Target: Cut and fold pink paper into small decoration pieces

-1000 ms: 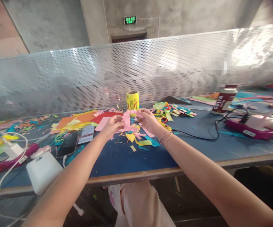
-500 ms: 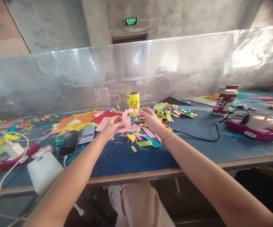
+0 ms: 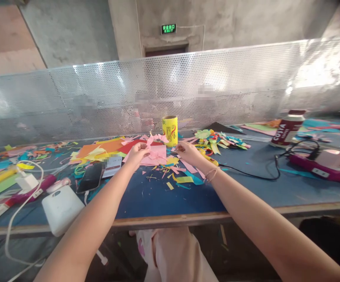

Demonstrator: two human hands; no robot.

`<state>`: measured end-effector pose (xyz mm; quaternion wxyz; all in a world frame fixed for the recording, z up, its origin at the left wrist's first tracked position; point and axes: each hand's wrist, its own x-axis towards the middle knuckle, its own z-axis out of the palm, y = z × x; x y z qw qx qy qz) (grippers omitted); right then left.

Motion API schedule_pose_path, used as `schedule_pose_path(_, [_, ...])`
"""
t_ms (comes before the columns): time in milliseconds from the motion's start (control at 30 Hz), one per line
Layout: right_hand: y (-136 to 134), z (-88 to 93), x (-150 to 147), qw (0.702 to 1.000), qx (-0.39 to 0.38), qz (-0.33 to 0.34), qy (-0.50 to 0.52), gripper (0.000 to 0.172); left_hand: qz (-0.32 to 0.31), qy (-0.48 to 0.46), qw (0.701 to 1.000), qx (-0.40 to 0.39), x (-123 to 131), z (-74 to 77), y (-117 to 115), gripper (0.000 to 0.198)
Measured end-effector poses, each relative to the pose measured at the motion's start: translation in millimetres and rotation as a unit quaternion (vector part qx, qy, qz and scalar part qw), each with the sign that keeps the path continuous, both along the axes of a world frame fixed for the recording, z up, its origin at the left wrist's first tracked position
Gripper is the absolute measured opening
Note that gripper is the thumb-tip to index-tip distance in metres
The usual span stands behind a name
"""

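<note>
My left hand (image 3: 138, 153) pinches one end of a crimped pink paper strip (image 3: 158, 138), which arches to the right above the table. My right hand (image 3: 190, 152) is apart from that strip, to its right, with thumb and fingertips closed together. Whatever they hold, if anything, is too small to make out. Beneath the hands lie a pink paper sheet (image 3: 157, 156) and several loose paper scraps (image 3: 184, 179). Just behind them stands a yellow cardboard tube (image 3: 170, 131).
To the left are a phone (image 3: 90, 177), a white power bank (image 3: 61, 209) and a power strip (image 3: 34, 189). Bundled paper ribbons (image 3: 217, 140), a coffee bottle (image 3: 288, 129) and another power strip (image 3: 319, 168) sit right. A perforated metal screen (image 3: 113, 94) borders the back.
My right hand has let go of the pink strip's far end and dropped slightly away from it. The strip's right end now hangs free, while my left hand keeps hold.
</note>
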<state>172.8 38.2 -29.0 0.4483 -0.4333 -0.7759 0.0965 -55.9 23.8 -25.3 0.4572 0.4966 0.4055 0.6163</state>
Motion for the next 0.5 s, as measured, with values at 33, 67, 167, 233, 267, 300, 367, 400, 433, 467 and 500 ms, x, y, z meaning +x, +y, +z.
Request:
schedule_pose_path(33, [-1.9, -0.8, -2.6, 1.000, -0.005, 0.003, -0.021, 0.015, 0.003, 0.002, 1.000, 0.000, -0.4, 1.0, -0.4, 0.021])
schedule_pose_path(67, [-3.2, -1.2, -4.3, 0.999, -0.013, 0.007, -0.035, 0.017, 0.006, 0.003, 1.000, 0.000, -0.8, 1.9, -0.8, 0.020])
schedule_pose_path(167, [-4.0, -1.5, -5.2, 0.997, -0.047, 0.028, -0.054, 0.022, 0.012, 0.003, 1.000, -0.001, -1.7, 3.3, -1.1, 0.020])
schedule_pose_path(233, [-3.4, -2.0, -4.7, 0.995, -0.061, 0.046, -0.063, 0.022, 0.005, 0.000, 1.000, -0.002, -2.3, 3.3, -0.8, 0.020])
schedule_pose_path(267, [-3.5, -2.5, -4.6, 0.994, -0.064, 0.054, -0.068, 0.023, 0.000, -0.004, 1.000, -0.001, -2.5, 3.3, -0.6, 0.020])
schedule_pose_path(300, [-3.9, -3.0, -4.8, 0.993, -0.066, 0.064, -0.074, 0.023, -0.005, -0.008, 1.000, -0.002, -2.8, 3.4, -0.5, 0.020])
schedule_pose_path(367, [-5.9, -3.9, -5.5, 0.989, -0.071, 0.091, -0.088, 0.024, -0.006, -0.018, 1.000, 0.001, -3.1, 4.4, -0.8, 0.020])
schedule_pose_path(400, [-7.1, -4.0, -5.8, 0.987, -0.076, 0.106, -0.097, 0.025, -0.003, -0.024, 1.000, 0.002, -3.2, 5.3, -1.4, 0.021])
schedule_pose_path(433, [-8.1, -3.9, -5.9, 0.984, -0.079, 0.115, -0.108, 0.026, 0.003, -0.030, 1.000, 0.004, -3.2, 6.5, -2.1, 0.022])
schedule_pose_path(467, [-8.8, -3.4, -5.7, 0.983, -0.078, 0.115, -0.122, 0.026, 0.008, -0.034, 0.999, 0.006, -3.3, 8.0, -3.1, 0.022])
schedule_pose_path(500, [-9.0, -2.5, -5.0, 0.982, -0.074, 0.104, -0.137, 0.027, 0.014, -0.038, 0.999, 0.008, -3.3, 9.6, -4.0, 0.022])
